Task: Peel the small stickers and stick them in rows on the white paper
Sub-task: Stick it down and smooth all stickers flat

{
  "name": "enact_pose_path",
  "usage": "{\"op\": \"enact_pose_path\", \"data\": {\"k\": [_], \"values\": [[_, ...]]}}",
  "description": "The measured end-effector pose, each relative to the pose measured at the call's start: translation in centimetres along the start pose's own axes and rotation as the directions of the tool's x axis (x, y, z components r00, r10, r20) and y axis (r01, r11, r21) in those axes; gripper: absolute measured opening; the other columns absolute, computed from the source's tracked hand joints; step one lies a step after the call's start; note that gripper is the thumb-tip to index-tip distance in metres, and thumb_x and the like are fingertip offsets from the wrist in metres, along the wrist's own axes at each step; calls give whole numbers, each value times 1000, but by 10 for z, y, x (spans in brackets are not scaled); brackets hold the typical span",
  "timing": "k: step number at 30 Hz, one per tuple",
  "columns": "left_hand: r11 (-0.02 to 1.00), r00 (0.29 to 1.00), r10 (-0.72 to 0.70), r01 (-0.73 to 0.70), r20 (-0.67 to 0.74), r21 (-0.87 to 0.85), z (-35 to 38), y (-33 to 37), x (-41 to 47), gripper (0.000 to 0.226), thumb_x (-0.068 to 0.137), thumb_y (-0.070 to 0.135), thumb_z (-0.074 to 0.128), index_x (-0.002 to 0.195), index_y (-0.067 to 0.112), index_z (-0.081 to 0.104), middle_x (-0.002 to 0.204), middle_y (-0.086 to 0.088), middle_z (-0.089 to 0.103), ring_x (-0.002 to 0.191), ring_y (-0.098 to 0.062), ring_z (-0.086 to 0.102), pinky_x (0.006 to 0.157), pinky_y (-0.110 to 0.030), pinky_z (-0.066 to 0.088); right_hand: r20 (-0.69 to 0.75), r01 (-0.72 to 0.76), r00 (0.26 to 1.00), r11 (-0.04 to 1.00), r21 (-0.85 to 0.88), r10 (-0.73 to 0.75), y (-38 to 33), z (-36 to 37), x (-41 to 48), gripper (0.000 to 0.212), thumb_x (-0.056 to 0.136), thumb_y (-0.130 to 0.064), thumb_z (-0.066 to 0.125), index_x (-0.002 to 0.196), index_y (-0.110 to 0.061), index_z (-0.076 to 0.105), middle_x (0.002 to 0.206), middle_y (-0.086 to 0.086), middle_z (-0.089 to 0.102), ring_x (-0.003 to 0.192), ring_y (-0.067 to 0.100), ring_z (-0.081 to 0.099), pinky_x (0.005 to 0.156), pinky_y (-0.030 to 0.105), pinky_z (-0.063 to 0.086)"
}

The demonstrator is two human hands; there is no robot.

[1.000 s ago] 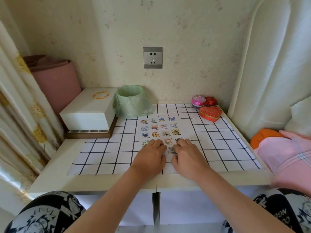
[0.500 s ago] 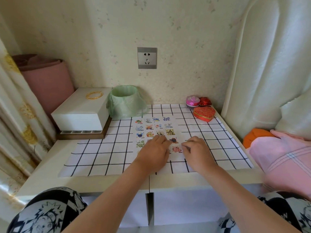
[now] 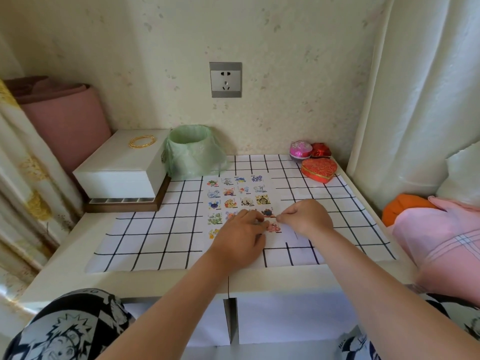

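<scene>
The small stickers (image 3: 237, 196) sit in the middle of the frame on the white paper (image 3: 275, 189), which lies on the black-grid mat (image 3: 155, 229) covering the table (image 3: 67, 255). Four full rows of four are laid down, neat and evenly spaced, and a fifth row is in progress: a yellowish sticker shows at its left end beside the left wrist, and a pink sticker (image 3: 273, 226) lies flat at its right end, between the two hands. The left hand (image 3: 240, 236) rests palm down over the lower middle of the paper, fingers curled loosely toward the pink sticker, hiding whatever lies in the middle of the fourth and fifth rows; I cannot tell if it holds anything. The right hand (image 3: 305, 216) is just right of the stickers, thumb and forefinger pinched together at the tips, possibly on a scrap of backing or a fresh sticker, though it is too small to make out. By my judgement the job is well along, with about five rows filled and only a little bare paper left at the lower edge. Further out, a white box (image 3: 122, 170) with a gold bangle (image 3: 142, 141), a green-lined bin (image 3: 192, 152) and a red heart tin (image 3: 319, 169) line the back of the table.
</scene>
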State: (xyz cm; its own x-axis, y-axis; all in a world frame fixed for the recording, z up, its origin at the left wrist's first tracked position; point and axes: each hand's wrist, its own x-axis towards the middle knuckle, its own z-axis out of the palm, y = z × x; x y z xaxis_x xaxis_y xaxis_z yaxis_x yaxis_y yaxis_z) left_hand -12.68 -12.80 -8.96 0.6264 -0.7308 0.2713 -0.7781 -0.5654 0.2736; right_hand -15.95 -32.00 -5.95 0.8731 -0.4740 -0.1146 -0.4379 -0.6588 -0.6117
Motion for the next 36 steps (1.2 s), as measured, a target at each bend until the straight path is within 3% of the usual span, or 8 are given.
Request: {"op": "enact_pose_path", "data": {"k": [11,15,18,21,25,27,30,36], "values": [[1000,1000,2,-2,-9,-3,0,3,-2,52,95,33,32,128,9,65,124,-3,59,109,-24,50,98,-37,44,-42,10,999,1000,-3,-10,-1,1,-11,17,77,-52,78,74,-36,75,67,-9,72,59,9,67,64,25,55],[997,999,-27,26,-17,-74,0,0,-1,33,98,18,48,120,5,69,124,-5,62,112,-24,52,99,-37,46,-61,30,998,1000,-3,-30,0,3,-11,11,86,-43,73,83,-34,76,71,-9,73,60,12,68,69,29,58],[982,998,-67,64,-10,-178,-9,0,-4,32,102,17,49,126,5,66,136,-3,57,126,-21,47,110,-15,28,-88,51,994,996,-66,-57,-2,5,-14,13,91,-38,67,86,-30,76,77,-8,73,68,13,67,66,27,53],[966,993,-116,107,-24,-234,-19,-8,-6,40,104,18,46,143,11,51,150,0,45,140,-15,35,102,4,6,-228,186,928,897,-402,-295,-3,18,-17,25,95,-40,55,91,-25,74,89,-2,69,86,22,64,71,32,46],[988,984,-154,155,-85,6,-16,-26,2,48,104,23,41,151,13,38,159,-2,33,150,-21,21,122,-30,11,12,522,814,722,-454,-581,-19,44,-29,59,94,-48,24,131,-19,60,142,8,51,134,30,45,108,42,36],[964,966,-245,233,88,125,-13,-32,1,56,106,34,28,158,16,16,166,1,7,153,-17,-1,124,-39,1,197,558,827,726,-401,-527,-23,52,-32,71,98,-51,10,157,-15,26,168,6,9,155,24,5,124,42,8],[945,930,-305,268,204,190,-10,-38,-2,60,106,41,19,159,19,0,166,1,-10,152,-15,-12,124,-40,-6,325,510,856,758,-407,-402,-24,54,-29,64,106,-49,13,161,-21,-4,166,-3,-19,152,11,-20,124,38,-10],[936,928,-333,304,166,178,-9,-40,-5,59,106,40,18,159,23,-1,166,4,-10,152,-15,-12,124,-37,-7,243,428,903,792,-435,-354,-22,59,-29,72,104,-56,17,160,-19,-6,167,-2,-17,152,11,-18,125,36,-7]]}}
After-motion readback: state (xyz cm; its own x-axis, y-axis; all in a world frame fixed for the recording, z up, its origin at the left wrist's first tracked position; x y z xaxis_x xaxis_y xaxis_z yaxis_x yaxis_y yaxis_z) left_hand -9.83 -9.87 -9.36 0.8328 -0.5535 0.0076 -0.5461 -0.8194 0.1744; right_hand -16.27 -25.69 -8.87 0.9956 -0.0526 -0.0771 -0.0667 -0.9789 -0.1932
